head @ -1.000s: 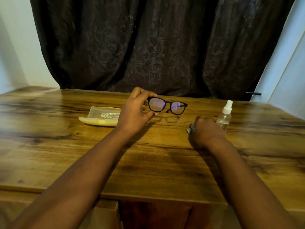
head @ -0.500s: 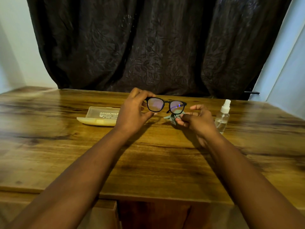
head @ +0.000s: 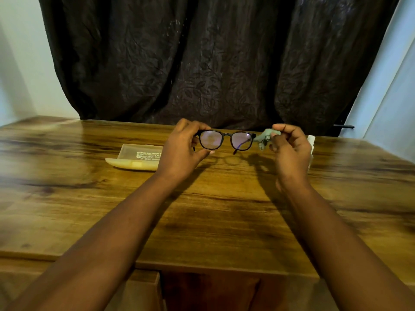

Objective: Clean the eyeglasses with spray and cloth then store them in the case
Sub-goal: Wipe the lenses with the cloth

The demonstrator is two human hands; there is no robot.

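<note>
Both forearms are extended forward over the wooden table [head: 67, 198], converging toward the far middle of it. The left hand [head: 182, 151] is raised above the tabletop with its back turned to the camera; the eyeglasses [head: 226, 141] are pinched at their left rim between the thumb below and the curled fingers above, and are held level in the air with both lenses facing the camera. Their shadow is cast on the wood just beneath.

The right hand [head: 289, 149] is held at 3 o'clock of the eyeglasses, wrist lifted and fingers curled. A crumpled pale green cloth [head: 266, 138] is pinched between its thumb and fingertips, just beside the right end of the frame; whether the cloth touches the frame cannot be told.

The spray bottle [head: 311, 141] is mostly hidden behind the right hand, only its white top and one edge being seen. The open yellowish case [head: 134, 157] is lying on the table at 9 o'clock of the left hand. A dark curtain [head: 202, 59] is hung behind the table.
</note>
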